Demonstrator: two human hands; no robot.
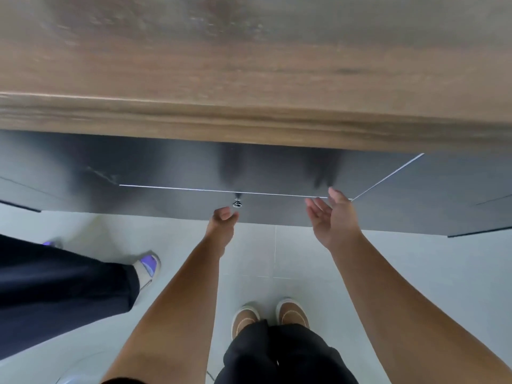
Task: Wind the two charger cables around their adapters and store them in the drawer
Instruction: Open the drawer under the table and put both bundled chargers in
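My left hand [223, 221], fingers curled and empty, sits just below the small round chrome knob [237, 202] of the dark grey drawer [171, 200]; my right hand [333, 217] hovers spread wide, empty, beneath the brown wooden surface [249, 79].

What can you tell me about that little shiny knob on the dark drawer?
The knob is small, round and silvery, like polished metal, with bright glints on it. It sticks out from the dark grey drawer front, near the top edge and about midway across. The picture is blurry, so finer detail is lost. The left hand is just below it, fingers curled, very close, but whether they touch cannot be told. The right hand is open, off to the side.
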